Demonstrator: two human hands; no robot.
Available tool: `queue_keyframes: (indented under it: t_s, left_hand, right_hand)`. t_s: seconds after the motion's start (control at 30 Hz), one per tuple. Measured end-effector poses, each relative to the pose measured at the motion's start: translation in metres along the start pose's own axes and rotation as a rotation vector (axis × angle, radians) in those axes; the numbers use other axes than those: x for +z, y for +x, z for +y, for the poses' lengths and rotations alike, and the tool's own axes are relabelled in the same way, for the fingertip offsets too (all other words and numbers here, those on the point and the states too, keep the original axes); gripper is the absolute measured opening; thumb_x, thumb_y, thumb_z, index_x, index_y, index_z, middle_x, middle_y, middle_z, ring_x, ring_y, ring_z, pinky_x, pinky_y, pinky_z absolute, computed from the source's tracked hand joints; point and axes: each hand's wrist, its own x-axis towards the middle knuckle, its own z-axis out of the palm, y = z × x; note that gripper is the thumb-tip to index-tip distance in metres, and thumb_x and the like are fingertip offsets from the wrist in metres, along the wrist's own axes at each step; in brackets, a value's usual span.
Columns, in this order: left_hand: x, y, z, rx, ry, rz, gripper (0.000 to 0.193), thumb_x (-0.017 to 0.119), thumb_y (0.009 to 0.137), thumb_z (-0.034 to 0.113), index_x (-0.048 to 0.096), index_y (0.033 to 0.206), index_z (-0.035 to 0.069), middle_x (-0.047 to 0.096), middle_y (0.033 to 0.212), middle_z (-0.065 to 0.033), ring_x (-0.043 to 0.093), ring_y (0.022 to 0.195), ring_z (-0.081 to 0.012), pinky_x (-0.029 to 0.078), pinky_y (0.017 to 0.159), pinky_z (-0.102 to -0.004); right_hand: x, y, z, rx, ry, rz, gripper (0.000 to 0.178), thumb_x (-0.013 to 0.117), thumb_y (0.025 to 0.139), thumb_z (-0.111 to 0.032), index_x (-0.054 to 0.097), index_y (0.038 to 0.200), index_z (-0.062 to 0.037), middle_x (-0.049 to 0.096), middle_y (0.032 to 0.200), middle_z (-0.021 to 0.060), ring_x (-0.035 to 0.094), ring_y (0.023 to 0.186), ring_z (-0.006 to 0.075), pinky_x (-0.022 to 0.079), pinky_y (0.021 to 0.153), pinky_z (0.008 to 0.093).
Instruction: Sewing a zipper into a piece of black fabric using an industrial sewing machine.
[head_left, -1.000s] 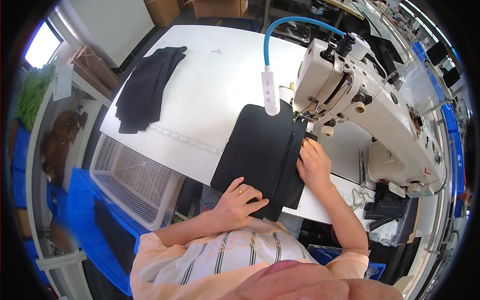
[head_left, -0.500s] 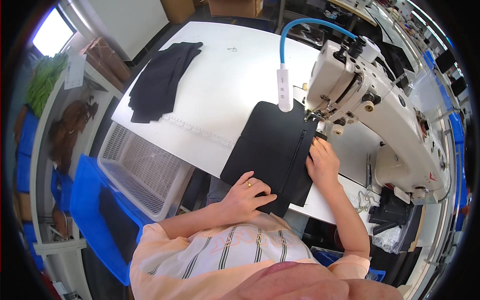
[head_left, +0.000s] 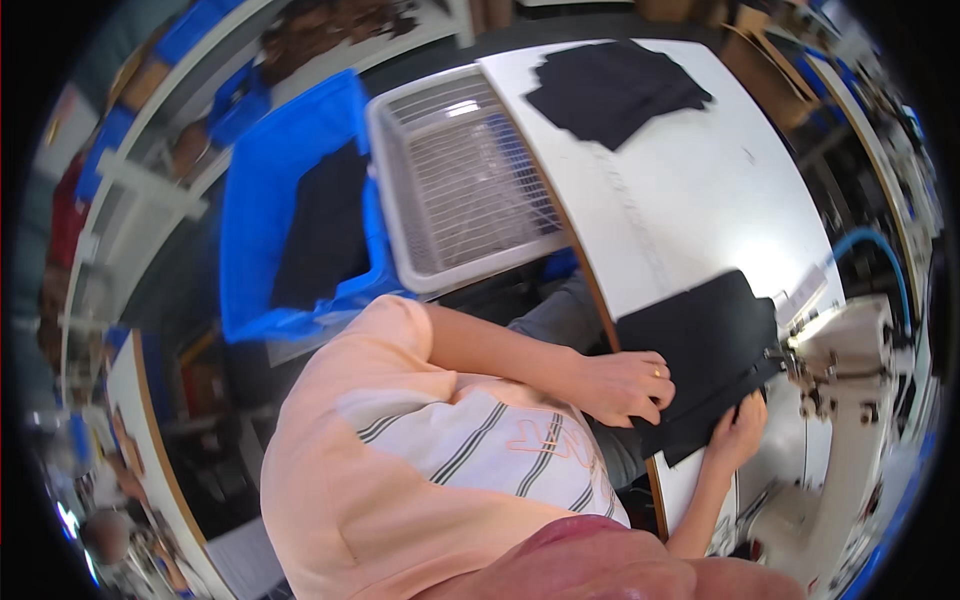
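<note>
A black fabric panel lies on the white table, its far right side under the head of a white sewing machine. A long slit or zip line runs along it close to the machine. My left hand, with a ring on one finger, has its fingers curled on the panel's near left edge. Beside the needle area, my right hand grips the panel's right edge, fingers bent against the cloth. What lies under both hands' fingers is hidden.
A pile of black fabric pieces lies on the table's far end. Left of the table stand a pale plastic basket and a blue bin holding black cloth. Shelving is beyond; a blue hose arches by the machine.
My view has swung left, bringing the blue bin and basket toward the middle and the machine to the right side. Both hands stay on the black panel.
</note>
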Motion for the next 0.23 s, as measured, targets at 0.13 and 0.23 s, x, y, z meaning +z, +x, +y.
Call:
queue_keyframes:
  t_s: [0.13, 0.23]
  left_hand:
    - [0.012, -0.006, 0.0, 0.08, 0.006, 0.075, 0.027, 0.075, 0.058, 0.012, 0.069, 0.084, 0.008, 0.054, 0.09, -0.0027, 0.052, 0.087, -0.0237, 0.04, 0.092, -0.0417]
    - [0.01, -0.006, 0.003, 0.099, -0.005, 0.097, 0.022, 0.073, 0.06, 0.013, 0.069, 0.082, 0.009, 0.055, 0.091, -0.0034, 0.053, 0.088, -0.0243, 0.039, 0.093, -0.0411]
  right_hand:
    - [-0.002, 0.001, -0.004, -0.006, 0.062, -0.026, 0.038, 0.055, 0.082, 0.002, 0.06, 0.119, -0.0041, 0.06, 0.124, 0.0123, 0.054, 0.116, 0.0322, 0.044, 0.097, 0.0389]
    - [0.001, 0.005, 0.001, 0.039, 0.126, -0.071, 0.037, 0.056, 0.087, -0.002, 0.06, 0.124, -0.0073, 0.059, 0.127, 0.0114, 0.054, 0.117, 0.0293, 0.043, 0.098, 0.038]
